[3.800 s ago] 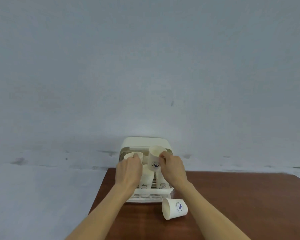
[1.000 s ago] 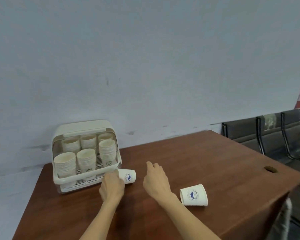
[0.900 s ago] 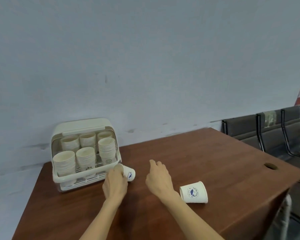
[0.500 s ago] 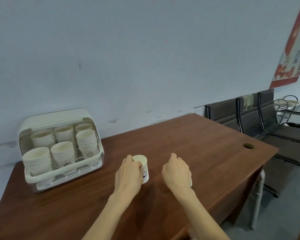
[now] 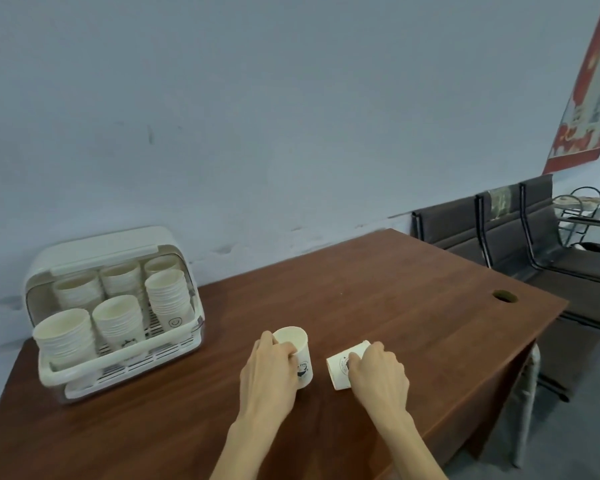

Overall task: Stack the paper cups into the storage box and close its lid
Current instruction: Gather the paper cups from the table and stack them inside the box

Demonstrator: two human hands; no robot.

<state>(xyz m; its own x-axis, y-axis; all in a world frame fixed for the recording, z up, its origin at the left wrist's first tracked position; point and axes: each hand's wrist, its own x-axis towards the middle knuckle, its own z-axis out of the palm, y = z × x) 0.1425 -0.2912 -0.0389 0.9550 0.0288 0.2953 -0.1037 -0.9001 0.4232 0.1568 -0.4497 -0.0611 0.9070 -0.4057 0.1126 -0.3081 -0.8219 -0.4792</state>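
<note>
Storage box (image 5: 116, 355) sits at the table's (image 5: 413, 296) back-left corner against the wall, lid swung up and back, front open toward the person. Six cup stacks (image 5: 118, 317) stand inside, mouths up, in two rows.

Two loose paper cups are out on the table, both well right of the box and nearer the person than it is.

Left hand (image 5: 269, 370) grips the upright cup (image 5: 297, 356), fingers curled round its near side, thumb at the rim. That cup's long axis is vertical, mouth up, matching the stacks.

Right hand (image 5: 378, 374) holds the tipped cup (image 5: 343, 367), fingers curled over it. That cup lies on its side, axis roughly level, base pointing toward the box and mouth away, partly hidden under the fingers. It sits just right of the upright cup, the two apart.

Judgement: both cups must travel left and back to reach the box. The left hand is the nearer one, and its cup is already oriented to drop onto a stack. The tipped cup needs turning mouth-up first. The lid is not yet closed.
</note>
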